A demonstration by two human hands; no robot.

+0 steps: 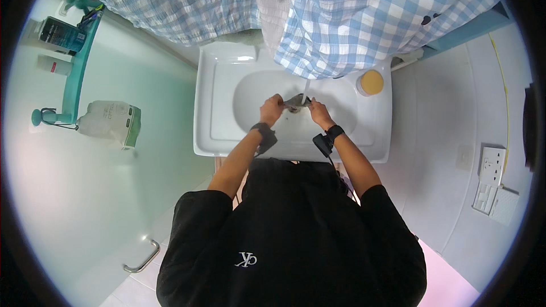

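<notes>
Over the basin of a white sink (203,125), a small dark grey cloth (294,101) is stretched between my two hands. My left hand (272,109) pinches its left end, fingers closed. At the other end, the fingers of my right hand (320,113) are closed on the cloth's edge. A thin stream of water (307,86) comes down from beneath the checked fabric onto the right part of the cloth. The faucet is hidden by that fabric. Below the cloth the drain shows in part. Each wrist wears a black strap with a small box.
Blue-and-white checked fabric (364,17) hangs over the sink's back edge. A yellow-lidded jar (371,83) stands on the right rim. On the left, a teal shelf (77,79) holds bottles, and a plastic pack (111,120) hangs beside it. A wall socket (491,166) is at right.
</notes>
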